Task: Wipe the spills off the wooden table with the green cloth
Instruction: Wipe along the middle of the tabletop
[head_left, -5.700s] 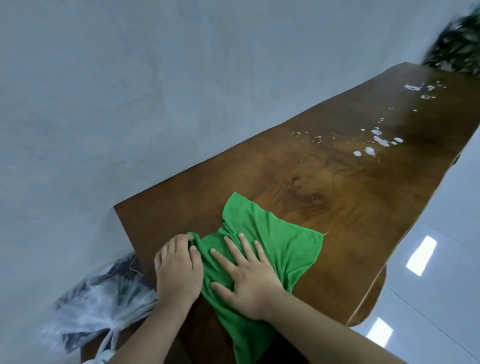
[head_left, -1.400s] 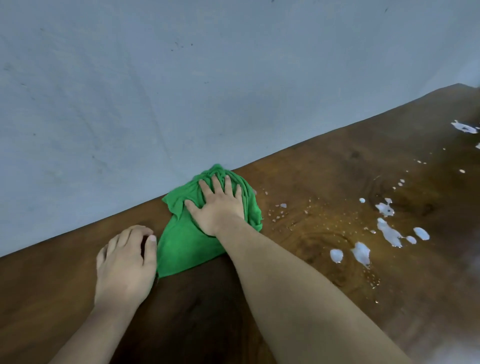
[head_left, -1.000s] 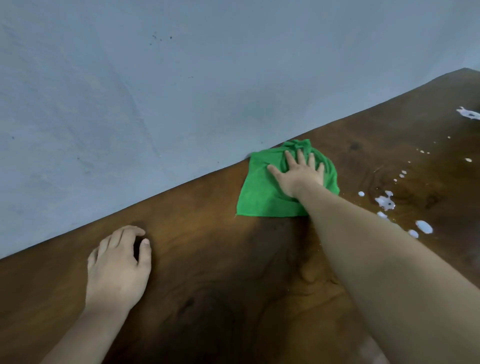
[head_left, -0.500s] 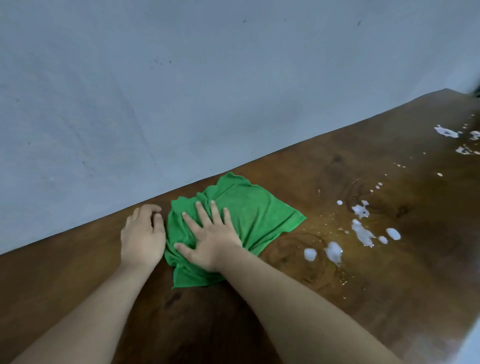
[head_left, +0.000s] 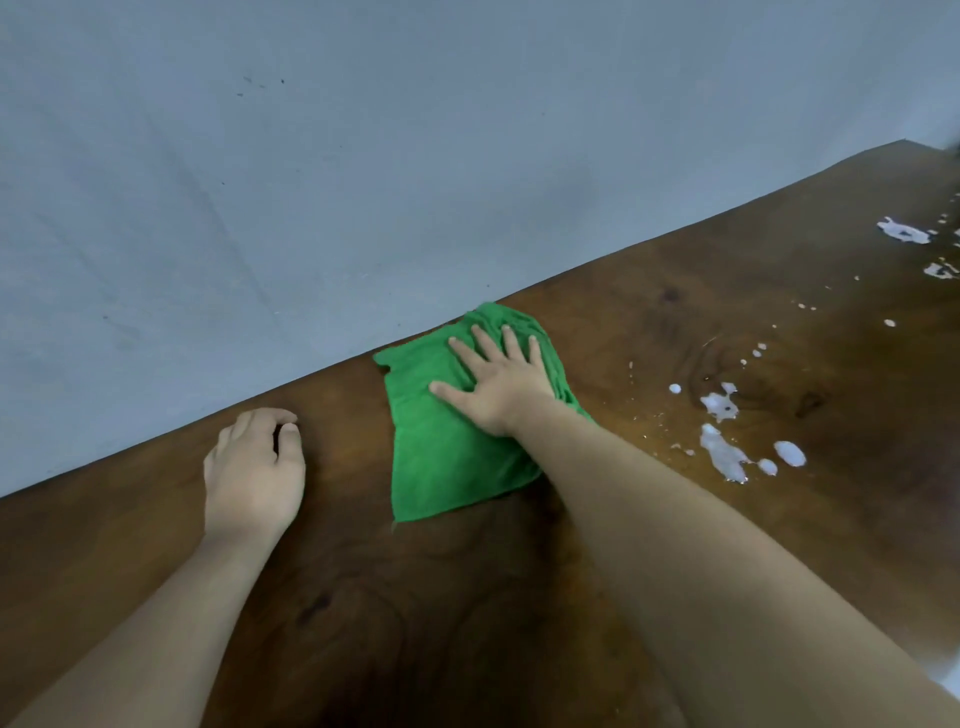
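Dark wooden table (head_left: 467, 597), glossy, back edge flush w/ grey-blue wall (head_left: 363, 156). White spills (head_left: 722, 457) in patches + droplets on the right part, more toward far right end. Bare wood between the two hands and across the near side; cloth's far edge bunched at the wall line. Green cloth (head_left: 441, 457) lies flat-ish mid-table, just left of spills, not touching the big patches. Right hand (head_left: 498, 384) palm-down on cloth, fingers spread, arm extended. Left hand (head_left: 254, 467) rests on bare wood, fingers curled loosely, apart from cloth.
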